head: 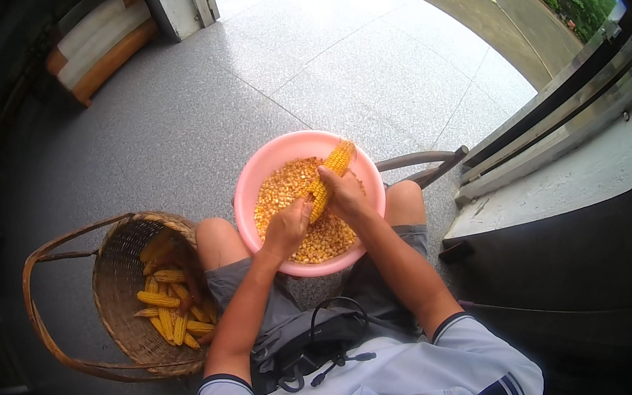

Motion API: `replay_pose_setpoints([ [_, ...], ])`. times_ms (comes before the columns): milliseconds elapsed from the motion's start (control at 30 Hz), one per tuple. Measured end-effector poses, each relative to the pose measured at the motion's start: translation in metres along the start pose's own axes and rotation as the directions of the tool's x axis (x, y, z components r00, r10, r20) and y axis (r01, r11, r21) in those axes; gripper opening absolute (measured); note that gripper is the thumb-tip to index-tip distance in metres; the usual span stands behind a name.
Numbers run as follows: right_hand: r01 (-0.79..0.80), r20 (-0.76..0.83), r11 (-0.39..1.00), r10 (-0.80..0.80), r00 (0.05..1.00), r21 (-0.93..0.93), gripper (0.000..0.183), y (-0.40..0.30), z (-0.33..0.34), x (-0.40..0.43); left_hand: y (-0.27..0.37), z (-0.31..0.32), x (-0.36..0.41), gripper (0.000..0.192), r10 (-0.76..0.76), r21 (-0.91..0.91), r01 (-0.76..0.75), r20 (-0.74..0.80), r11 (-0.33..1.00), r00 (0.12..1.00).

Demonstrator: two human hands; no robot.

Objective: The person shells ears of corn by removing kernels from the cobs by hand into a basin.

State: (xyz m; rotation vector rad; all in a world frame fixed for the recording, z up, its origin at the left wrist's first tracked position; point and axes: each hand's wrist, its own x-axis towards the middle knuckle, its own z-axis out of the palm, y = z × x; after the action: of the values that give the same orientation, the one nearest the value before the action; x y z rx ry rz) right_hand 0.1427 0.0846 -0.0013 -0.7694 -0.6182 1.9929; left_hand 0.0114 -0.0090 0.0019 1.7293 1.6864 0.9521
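Over a pink plastic basin, my right hand grips a yellow ear of corn around its middle. The ear slants, its pale, dry tip pointing away to the upper right. My left hand is closed against the lower end, fingers and thumb on the cob. A darker gap in the kernels shows beside the left thumb. Loose corn kernels cover the basin's bottom. The basin sits between my knees; what supports it is hidden.
Left of my leg, a woven basket with a tall handle holds several ears of corn. A curved wooden piece juts out right of the basin. Black cables lie at my waist. A wooden bench stands far left, a door frame right.
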Motion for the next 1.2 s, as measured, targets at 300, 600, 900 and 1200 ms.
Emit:
replay_pose_setpoints([
  [300, -0.063, 0.021, 0.998, 0.063, 0.998, 0.004, 0.02, -0.001, 0.004, -0.004, 0.002, -0.006, 0.004, 0.041, -0.102, -0.245, 0.089, -0.039, 0.965, 0.994],
  [600, -0.058, 0.027, 0.994, 0.06, 0.998, -0.094, 0.015, 0.002, 0.001, -0.003, 0.009, -0.012, 0.004, 0.042, -0.102, -0.182, 0.113, 0.068, 0.977, 0.992],
  [900, -0.06, 0.024, 0.993, 0.062, 0.998, -0.105, 0.017, -0.002, 0.005, -0.005, -0.01, 0.001, 0.002, 0.04, -0.045, -0.049, 0.047, 0.052, 0.998, 0.998],
  [1200, -0.053, 0.02, 0.994, 0.056, 0.998, -0.091, 0.016, 0.001, 0.006, -0.007, 0.001, -0.007, 0.004, 0.047, -0.216, -0.229, 0.217, 0.032, 0.949, 0.976],
])
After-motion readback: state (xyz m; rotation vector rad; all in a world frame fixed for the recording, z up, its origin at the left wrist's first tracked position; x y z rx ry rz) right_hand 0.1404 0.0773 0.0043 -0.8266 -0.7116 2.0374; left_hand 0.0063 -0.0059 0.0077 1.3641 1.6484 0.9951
